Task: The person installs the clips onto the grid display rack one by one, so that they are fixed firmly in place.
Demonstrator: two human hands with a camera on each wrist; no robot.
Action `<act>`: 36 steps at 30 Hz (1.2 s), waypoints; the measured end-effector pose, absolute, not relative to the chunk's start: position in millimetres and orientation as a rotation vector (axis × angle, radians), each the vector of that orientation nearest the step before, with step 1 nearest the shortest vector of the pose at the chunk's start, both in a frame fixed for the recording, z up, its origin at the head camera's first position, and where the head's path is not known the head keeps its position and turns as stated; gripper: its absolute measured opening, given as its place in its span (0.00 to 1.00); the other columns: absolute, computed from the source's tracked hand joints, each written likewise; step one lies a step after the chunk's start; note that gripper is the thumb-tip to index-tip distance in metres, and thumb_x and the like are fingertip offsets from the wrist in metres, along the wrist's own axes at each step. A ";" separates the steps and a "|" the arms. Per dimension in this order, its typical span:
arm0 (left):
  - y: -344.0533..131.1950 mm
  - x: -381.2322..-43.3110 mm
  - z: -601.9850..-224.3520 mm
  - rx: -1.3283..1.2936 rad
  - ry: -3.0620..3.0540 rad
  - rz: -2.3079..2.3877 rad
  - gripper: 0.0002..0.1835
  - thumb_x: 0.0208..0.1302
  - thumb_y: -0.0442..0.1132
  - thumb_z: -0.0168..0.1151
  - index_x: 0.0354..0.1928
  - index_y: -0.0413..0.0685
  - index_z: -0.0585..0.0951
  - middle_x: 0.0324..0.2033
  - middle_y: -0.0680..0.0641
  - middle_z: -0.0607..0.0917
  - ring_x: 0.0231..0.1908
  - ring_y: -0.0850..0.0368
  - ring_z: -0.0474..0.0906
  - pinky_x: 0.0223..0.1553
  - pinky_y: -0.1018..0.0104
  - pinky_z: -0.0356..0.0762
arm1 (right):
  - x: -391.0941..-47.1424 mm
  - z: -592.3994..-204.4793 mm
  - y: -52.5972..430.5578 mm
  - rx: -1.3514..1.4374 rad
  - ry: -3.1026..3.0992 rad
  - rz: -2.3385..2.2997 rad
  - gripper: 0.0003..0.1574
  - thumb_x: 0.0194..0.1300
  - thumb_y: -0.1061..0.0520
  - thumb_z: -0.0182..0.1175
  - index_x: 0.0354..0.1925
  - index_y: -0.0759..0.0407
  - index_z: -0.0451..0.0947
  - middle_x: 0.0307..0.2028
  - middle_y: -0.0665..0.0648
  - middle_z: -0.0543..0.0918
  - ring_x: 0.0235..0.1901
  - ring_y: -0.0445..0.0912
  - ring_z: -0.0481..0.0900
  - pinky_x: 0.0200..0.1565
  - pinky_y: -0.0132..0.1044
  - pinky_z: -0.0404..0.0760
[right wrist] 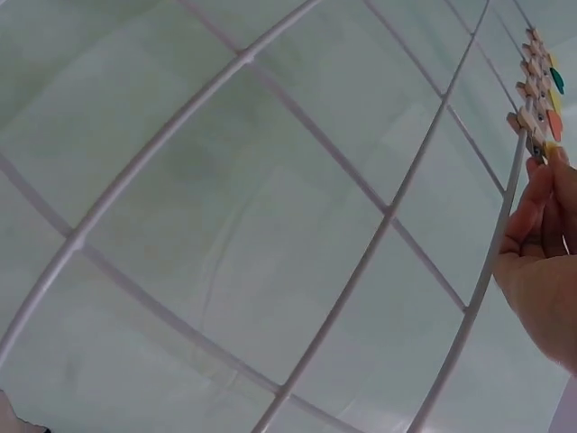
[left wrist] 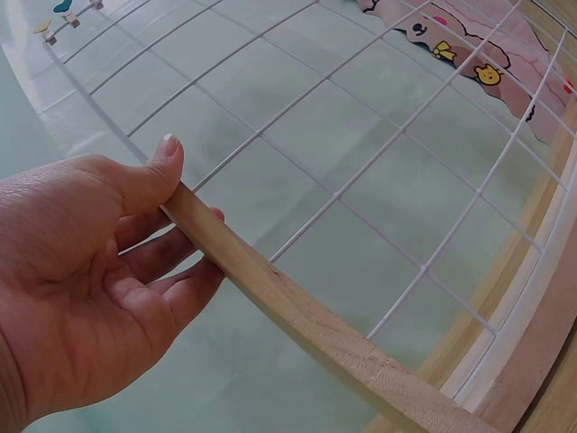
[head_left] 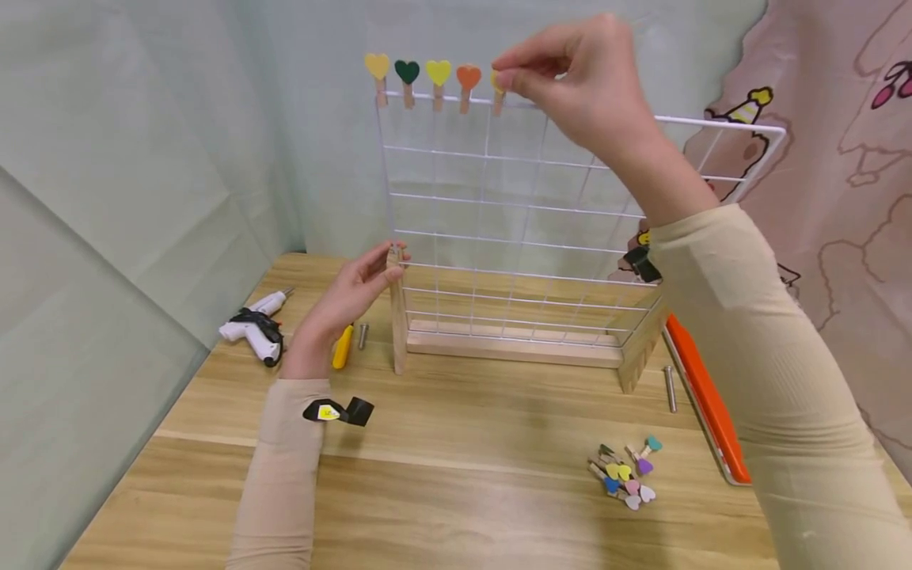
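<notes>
A white wire grid (head_left: 527, 207) stands upright in a wooden stand (head_left: 513, 351). Along its top wire several small heart clothespins are clipped at the left: light orange (head_left: 377, 66), dark green (head_left: 407, 73), yellow (head_left: 438, 73) and orange (head_left: 469, 77). My right hand (head_left: 587, 83) pinches one more clothespin (head_left: 498, 103) with a yellow heart, its wooden legs over the top wire beside the orange one. My left hand (left wrist: 99, 253) grips the upper end of the stand's left wooden post (left wrist: 297, 311), thumb on one side and fingers behind.
Loose heart clothespins (head_left: 627, 479) lie in a pile at front right. A white glue gun (head_left: 256, 324), a yellow-handled tool (head_left: 343, 347) and a bolt (head_left: 363, 336) lie left of the stand. To its right are another bolt (head_left: 670, 389) and an orange-red case (head_left: 708, 400).
</notes>
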State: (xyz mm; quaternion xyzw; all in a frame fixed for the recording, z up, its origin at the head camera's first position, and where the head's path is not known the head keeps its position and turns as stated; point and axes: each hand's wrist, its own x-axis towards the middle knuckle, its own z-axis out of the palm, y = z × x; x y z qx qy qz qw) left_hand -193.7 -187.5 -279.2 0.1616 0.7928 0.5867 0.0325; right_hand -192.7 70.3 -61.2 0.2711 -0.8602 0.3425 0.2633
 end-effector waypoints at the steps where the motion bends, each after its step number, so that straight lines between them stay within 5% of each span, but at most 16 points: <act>1: -186.6 -191.6 -276.8 0.501 2.438 1.807 0.30 0.59 0.52 0.50 0.63 0.55 0.58 0.63 0.50 0.59 0.62 0.59 0.55 0.60 0.57 0.54 | -193.0 -61.5 70.9 0.728 -2.337 0.957 0.14 0.51 0.51 0.60 0.36 0.57 0.82 0.34 0.52 0.83 0.28 0.40 0.73 0.30 0.25 0.70; 12: -186.1 -196.2 -284.3 0.581 2.413 1.830 0.28 0.61 0.50 0.49 0.63 0.55 0.59 0.58 0.49 0.67 0.59 0.59 0.60 0.59 0.58 0.56 | -194.8 -70.2 76.3 0.728 -2.318 1.037 0.18 0.53 0.49 0.59 0.41 0.54 0.80 0.37 0.50 0.81 0.32 0.40 0.73 0.34 0.26 0.69; 19: -188.2 -203.2 -288.6 0.558 2.440 1.823 0.31 0.59 0.54 0.50 0.63 0.57 0.58 0.59 0.52 0.66 0.60 0.61 0.58 0.59 0.58 0.56 | -171.5 -89.9 93.1 0.798 -2.156 1.023 0.18 0.55 0.58 0.59 0.45 0.61 0.76 0.39 0.55 0.80 0.34 0.38 0.74 0.39 0.26 0.71; 28: -181.0 -191.7 -269.7 0.586 2.397 1.838 0.29 0.61 0.47 0.49 0.64 0.51 0.57 0.59 0.48 0.65 0.60 0.58 0.57 0.60 0.59 0.55 | -152.0 -200.1 146.8 1.025 -2.259 0.753 0.16 0.50 0.61 0.63 0.41 0.56 0.79 0.31 0.50 0.82 0.28 0.36 0.74 0.32 0.27 0.71; 36: -183.2 -187.2 -264.8 0.592 2.425 1.826 0.25 0.63 0.46 0.48 0.62 0.52 0.60 0.58 0.46 0.67 0.60 0.58 0.58 0.60 0.58 0.55 | -116.1 -299.1 209.2 0.864 -2.636 0.714 0.15 0.51 0.60 0.62 0.40 0.54 0.79 0.29 0.45 0.81 0.27 0.35 0.73 0.27 0.30 0.74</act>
